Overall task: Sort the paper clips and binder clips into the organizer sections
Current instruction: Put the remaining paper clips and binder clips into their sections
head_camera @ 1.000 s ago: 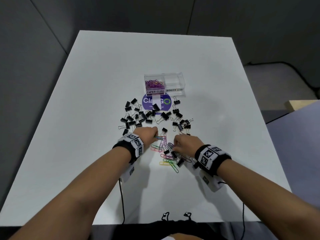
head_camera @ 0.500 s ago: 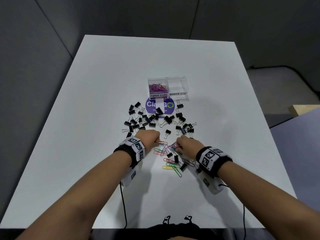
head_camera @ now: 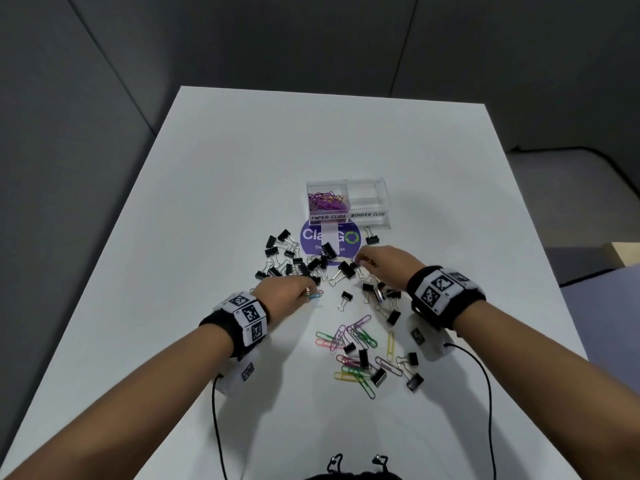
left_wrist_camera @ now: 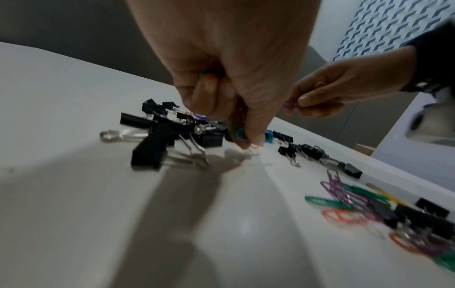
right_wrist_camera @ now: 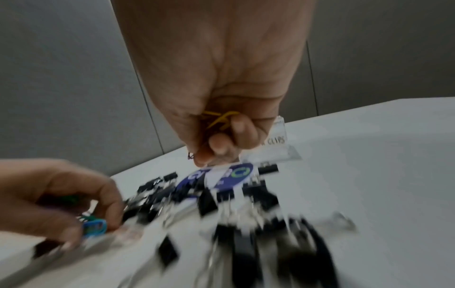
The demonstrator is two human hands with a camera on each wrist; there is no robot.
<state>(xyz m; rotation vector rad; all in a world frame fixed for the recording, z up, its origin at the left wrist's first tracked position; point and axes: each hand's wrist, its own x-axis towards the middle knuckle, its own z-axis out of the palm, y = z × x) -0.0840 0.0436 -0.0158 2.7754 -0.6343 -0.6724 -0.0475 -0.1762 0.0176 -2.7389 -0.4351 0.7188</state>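
Since the earlier frame, the right hand [head_camera: 382, 263] has been carried forward toward the organizer [head_camera: 348, 202], marked "PAPER CLIPS" and "BINDER CLIPS". Yellow and purple paper clips [right_wrist_camera: 219, 118] are clenched in it. Blue and green clips [left_wrist_camera: 240, 133] are pinched by the left hand [head_camera: 284, 294] at the table [head_camera: 207, 202].

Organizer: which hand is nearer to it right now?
Right. The right hand is over the binder clips just in front of the organizer, holding paper clips. The left hand sits further back, left of the pile.
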